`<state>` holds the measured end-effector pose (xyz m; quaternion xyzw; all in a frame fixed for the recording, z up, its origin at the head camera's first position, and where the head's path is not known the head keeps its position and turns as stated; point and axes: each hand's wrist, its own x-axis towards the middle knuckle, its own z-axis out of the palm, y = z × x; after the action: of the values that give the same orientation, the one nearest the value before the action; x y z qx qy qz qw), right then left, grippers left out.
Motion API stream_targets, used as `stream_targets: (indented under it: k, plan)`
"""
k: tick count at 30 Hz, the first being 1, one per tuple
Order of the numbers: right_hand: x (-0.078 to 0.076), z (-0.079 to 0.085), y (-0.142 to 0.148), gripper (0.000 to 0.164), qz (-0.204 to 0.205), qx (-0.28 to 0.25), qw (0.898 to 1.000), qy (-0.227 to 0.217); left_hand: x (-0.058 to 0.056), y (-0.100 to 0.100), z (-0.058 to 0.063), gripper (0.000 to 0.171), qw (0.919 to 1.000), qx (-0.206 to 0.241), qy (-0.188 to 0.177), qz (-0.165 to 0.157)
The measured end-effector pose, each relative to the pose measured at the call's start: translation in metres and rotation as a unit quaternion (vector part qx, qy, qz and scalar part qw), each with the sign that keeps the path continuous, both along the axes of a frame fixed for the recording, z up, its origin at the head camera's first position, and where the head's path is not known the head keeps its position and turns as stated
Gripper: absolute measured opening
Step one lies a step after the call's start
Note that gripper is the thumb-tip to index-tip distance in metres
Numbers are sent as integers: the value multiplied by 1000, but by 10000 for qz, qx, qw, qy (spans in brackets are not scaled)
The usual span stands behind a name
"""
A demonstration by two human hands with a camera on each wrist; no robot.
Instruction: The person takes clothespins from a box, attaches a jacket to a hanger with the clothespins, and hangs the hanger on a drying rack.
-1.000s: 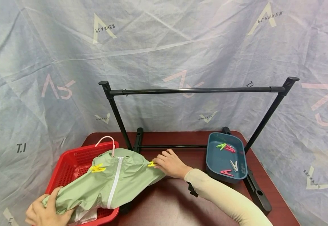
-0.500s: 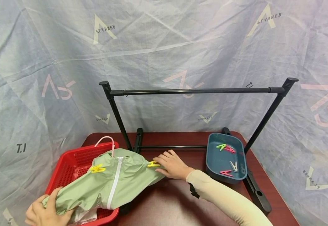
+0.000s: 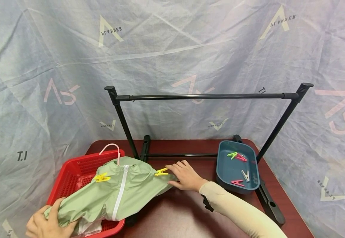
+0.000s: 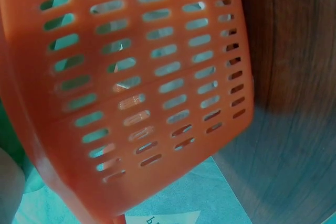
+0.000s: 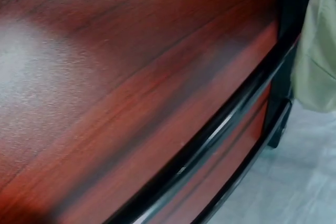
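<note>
Green zip-front jacket (image 3: 142, 195): Lies draped partly over the red plastic basket (image 3: 71, 177), partly across the dark red tabletop (image 3: 175, 218) beside it, on the person's left.
Look: Pale green, smooth, faintly sheened; puckered below the collar, creased along both sleeves, with a white zipper (image 3: 120, 193) done up down the front.
Clothespins: Yellow, one at each shoulder; near clothespin (image 3: 102, 178) towards the left hand (image 3: 47, 221), far clothespin (image 3: 161, 172) beside the right hand (image 3: 187, 177).
Pink hanger hook (image 3: 119, 158): Sticks up from the collar, leaning back over the basket rim.
Left-hand fingers: Bent over the sleeve end, thumb opposite, gripping cloth.
Right-hand fingers: Spread and relaxed, thumb well parted, nothing held; fingertips right at the far clothespin, contact impossible to tell.
Weight and feel: Probably light, soft and floppy, perhaps slightly slippery; hardly fragile, though likely to sag or fold where unsupported.
Where to take hold: Best by the hanger hook for lifting, likely steadier with a second hold at a shoulder; sleeve ends better for straightening than for carrying.
Nearby: Black garment rack (image 3: 205, 97) behind, blue tray (image 3: 235, 172) with more clothespins on the right.
</note>
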<state>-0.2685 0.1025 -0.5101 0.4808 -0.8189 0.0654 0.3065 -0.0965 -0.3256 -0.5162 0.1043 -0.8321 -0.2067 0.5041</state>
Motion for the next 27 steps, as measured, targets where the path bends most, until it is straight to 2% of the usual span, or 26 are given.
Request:
stream_targets:
  k: [5,19,27]
  plan:
    - [0,-7,5,67,-87,-49,9999,-90,-2,-1,-4,93,9997,-65,233,-7]
    - [5,-22,7,68,-112,-19,9993,-358,1,-1,-1,94,10000,11,-15,-76]
    - [7,-32,2,71,-170,-2,9991,-383,5,-1,4,100,9991,96,-367,-207]
